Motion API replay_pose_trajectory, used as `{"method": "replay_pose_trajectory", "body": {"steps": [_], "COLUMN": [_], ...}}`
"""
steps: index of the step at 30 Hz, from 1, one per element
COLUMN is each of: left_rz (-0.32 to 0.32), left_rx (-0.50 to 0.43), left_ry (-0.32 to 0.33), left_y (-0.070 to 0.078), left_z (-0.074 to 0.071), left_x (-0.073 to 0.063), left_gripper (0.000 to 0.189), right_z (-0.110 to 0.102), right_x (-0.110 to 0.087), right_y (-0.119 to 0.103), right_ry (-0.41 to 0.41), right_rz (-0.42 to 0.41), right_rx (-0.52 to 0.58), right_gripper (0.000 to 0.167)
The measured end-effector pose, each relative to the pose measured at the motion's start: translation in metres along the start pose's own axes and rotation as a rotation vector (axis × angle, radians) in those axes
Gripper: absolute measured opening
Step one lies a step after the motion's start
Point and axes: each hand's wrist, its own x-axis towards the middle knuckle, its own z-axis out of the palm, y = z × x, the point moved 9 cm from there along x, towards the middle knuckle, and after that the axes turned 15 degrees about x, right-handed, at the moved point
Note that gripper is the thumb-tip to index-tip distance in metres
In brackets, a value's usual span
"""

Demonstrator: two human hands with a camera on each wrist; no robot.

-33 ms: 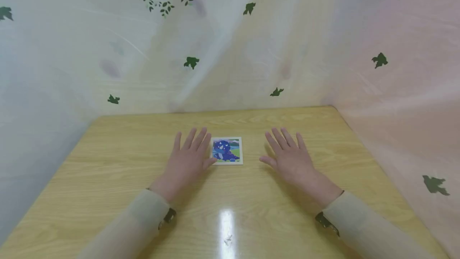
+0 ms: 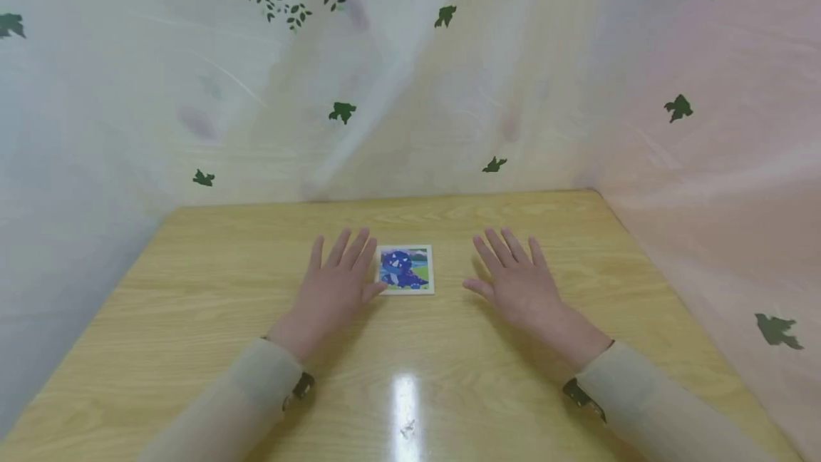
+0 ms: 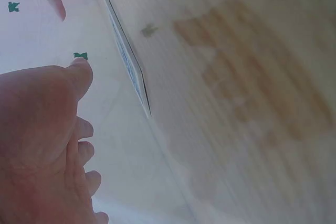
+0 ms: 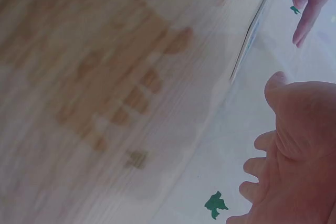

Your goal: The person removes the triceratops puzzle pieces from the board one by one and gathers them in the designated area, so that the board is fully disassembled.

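A small square picture [image 2: 405,269] with a white border, showing a blue cartoon dinosaur, lies flat on the wooden table. To its left, my left hand [image 2: 335,287] hovers palm down with fingers spread, the thumb overlapping the picture's lower left corner in the head view. My right hand [image 2: 522,287] hovers in the same way to the right of the picture, a short gap away. Both hands hold nothing. The left wrist view shows the picture [image 3: 128,59] edge-on beyond the thumb, apart from the left hand [image 3: 39,140]. In the right wrist view its thin edge [image 4: 251,35] also shows.
The wooden table [image 2: 192,291] reaches back to a pale curtain [image 2: 398,77] printed with green leaves and birds, which also hangs along both sides. A bright light reflection [image 2: 405,412] lies on the near part of the tabletop.
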Motion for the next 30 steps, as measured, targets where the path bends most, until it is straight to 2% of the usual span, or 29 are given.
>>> {"method": "replay_pose_trajectory", "body": {"steps": [9,17,23,30], "left_rz": [-0.017,-0.033,-0.021,-0.03], "left_rx": [-0.043,-0.083,-0.122,-0.148], "left_ry": [0.023,0.023,-0.013,-0.035], "left_y": [-0.002,-0.003,-0.001,-0.003], "left_z": [-0.001,0.003,0.011,0.013], "left_x": [-0.001,-0.003,0.0,0.004], "left_gripper": [0.082,0.083,0.083,0.084], "right_z": [-0.005,0.0,0.006,0.006], "right_x": [0.007,0.012,0.018,0.026], "right_y": [-0.007,-0.014,-0.019,-0.025], "right_ry": [0.003,-0.002,0.005,0.011], "right_rz": [-0.009,-0.024,-0.04,-0.062], "right_rx": [0.021,0.059,0.063,0.063], "right_gripper": [0.084,0.085,0.084,0.083]}}
